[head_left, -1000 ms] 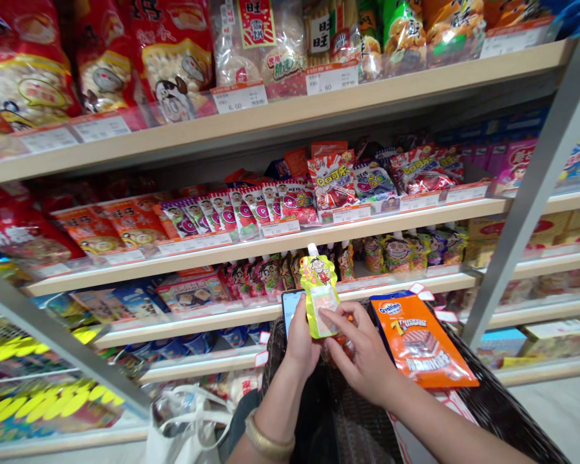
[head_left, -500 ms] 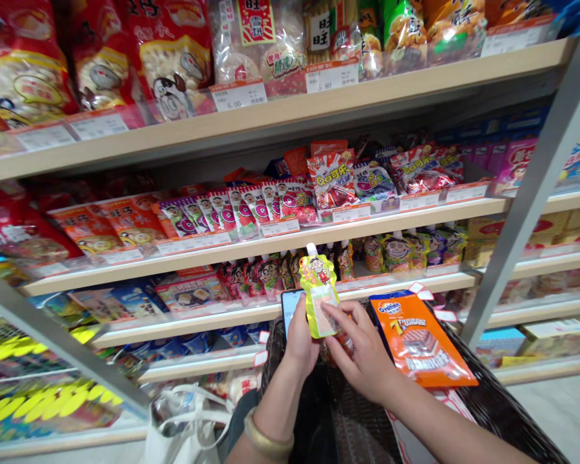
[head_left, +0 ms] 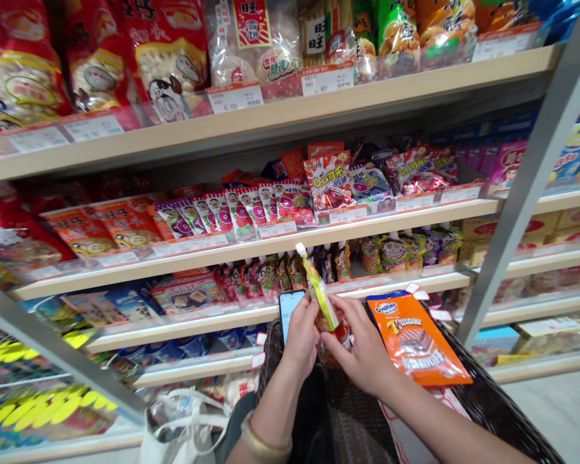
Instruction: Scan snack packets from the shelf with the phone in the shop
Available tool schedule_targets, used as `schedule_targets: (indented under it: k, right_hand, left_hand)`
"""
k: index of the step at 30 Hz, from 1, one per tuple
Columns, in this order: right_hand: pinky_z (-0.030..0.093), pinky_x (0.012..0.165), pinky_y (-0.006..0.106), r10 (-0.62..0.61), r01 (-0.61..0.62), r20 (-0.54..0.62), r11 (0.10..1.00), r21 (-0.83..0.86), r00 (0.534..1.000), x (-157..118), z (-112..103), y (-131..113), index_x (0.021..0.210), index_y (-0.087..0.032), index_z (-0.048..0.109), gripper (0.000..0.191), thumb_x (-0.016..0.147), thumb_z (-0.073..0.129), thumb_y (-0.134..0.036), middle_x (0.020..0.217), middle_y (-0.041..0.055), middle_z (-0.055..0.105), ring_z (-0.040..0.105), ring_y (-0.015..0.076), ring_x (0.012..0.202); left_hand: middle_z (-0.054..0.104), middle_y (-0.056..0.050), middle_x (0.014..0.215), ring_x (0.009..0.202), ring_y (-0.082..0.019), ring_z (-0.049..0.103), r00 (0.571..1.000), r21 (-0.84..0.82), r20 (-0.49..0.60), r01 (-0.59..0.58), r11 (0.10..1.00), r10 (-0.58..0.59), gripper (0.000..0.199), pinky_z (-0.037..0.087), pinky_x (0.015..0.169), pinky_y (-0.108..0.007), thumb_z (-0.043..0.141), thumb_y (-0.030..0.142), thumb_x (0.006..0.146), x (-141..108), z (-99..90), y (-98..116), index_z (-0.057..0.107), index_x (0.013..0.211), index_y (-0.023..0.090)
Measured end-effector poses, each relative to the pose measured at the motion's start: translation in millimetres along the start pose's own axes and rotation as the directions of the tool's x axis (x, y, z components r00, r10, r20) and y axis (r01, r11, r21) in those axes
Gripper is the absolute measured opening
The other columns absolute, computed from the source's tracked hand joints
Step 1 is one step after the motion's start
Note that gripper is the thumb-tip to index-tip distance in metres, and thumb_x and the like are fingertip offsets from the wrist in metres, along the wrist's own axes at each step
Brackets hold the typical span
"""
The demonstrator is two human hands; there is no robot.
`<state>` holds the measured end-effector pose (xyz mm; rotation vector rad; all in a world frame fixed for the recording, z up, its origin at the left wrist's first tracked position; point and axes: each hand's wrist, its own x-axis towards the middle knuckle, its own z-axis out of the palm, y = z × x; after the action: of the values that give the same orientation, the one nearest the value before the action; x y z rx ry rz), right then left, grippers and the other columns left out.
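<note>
Nearly closed — left fingers (head_left: 310,314) pinch the pouch (head_left: 323,300).

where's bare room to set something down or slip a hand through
Bare floor lies between the wicker basket and the right bottom shelf; a hand could likely pass above the gummy packets, under the top shelf. Crowded: the spouted pouches, and around the left hand and right hand.

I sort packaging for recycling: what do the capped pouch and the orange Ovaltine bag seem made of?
Capped pouch: probably flexible plastic film, seemingly smooth, as its thin profile suggests. Orange Ovaltine bag: probably glossy plastic film, possibly foil-backed, given its highlights.
</note>
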<state>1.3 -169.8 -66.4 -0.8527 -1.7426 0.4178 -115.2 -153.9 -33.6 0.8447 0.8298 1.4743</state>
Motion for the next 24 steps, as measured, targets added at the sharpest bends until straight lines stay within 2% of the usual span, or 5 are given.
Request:
schedule_targets:
  k: [5,8,10,17,24]
  right_hand:
    - [0.048,0.105,0.043,0.147,-0.139,-0.039,0.977,0.162,0.988,4,4,9,0.136,-0.024,0.049,0.039,0.098,0.048,-0.03,0.132,0.0111,0.059,0.058,0.0225,0.122]
    - [0.053,0.099,0.04,0.276,-0.255,-0.024,0.914,0.315,0.961,7,4,16,0.134,-0.023,0.05,0.037,0.099,0.045,-0.032,0.126,0.0093,0.066,0.065,0.0212,0.113]
    - [0.055,0.095,0.039,0.312,-0.281,-0.034,0.893,0.351,0.95,8,3,19,0.131,-0.023,0.054,0.036,0.098,0.045,-0.033,0.122,0.0086,0.069,0.067,0.0213,0.109]
    - [0.051,0.1,0.042,0.31,-0.265,-0.1,0.909,0.321,0.945,10,3,23,0.121,-0.022,0.062,0.031,0.095,0.047,-0.03,0.119,0.0083,0.07,0.064,0.0226,0.114]
    - [0.055,0.093,0.043,0.331,-0.284,-0.106,0.906,0.314,0.938,9,6,29,0.116,-0.022,0.063,0.028,0.094,0.046,-0.029,0.109,0.0081,0.072,0.068,0.0232,0.102]
  left_hand:
    - [0.073,-0.005,0.104,0.098,-0.02,0.069,1.0,-0.009,-0.003,0.004,1.0,-0.004,0.053,0.052,0.089,-0.03,0.083,0.03,0.065,-5,3.5,4,0.058,0.111,0.02]
    - [0.071,-0.005,0.111,0.104,-0.022,0.068,1.0,-0.038,-0.002,0.029,0.999,-0.029,0.068,0.054,0.087,-0.032,0.084,0.026,0.063,-6,2.7,4,0.05,0.122,0.025]
    - [0.071,-0.006,0.113,0.105,-0.024,0.068,0.999,-0.051,0.017,0.052,0.997,-0.051,0.072,0.055,0.087,-0.035,0.085,0.024,0.062,-6,1.5,3,0.048,0.124,0.026]
    - [0.069,-0.01,0.121,0.117,-0.025,0.063,0.994,0.007,0.092,-0.053,0.999,0.052,0.054,0.046,0.104,-0.036,0.086,0.022,0.062,-2,-0.2,0,0.061,0.11,0.019]
    - [0.073,-0.009,0.11,0.108,-0.023,0.066,0.985,0.11,0.002,-0.17,0.979,0.171,0.043,0.045,0.105,-0.036,0.083,0.014,0.062,0,0.5,-10,0.065,0.101,0.018]
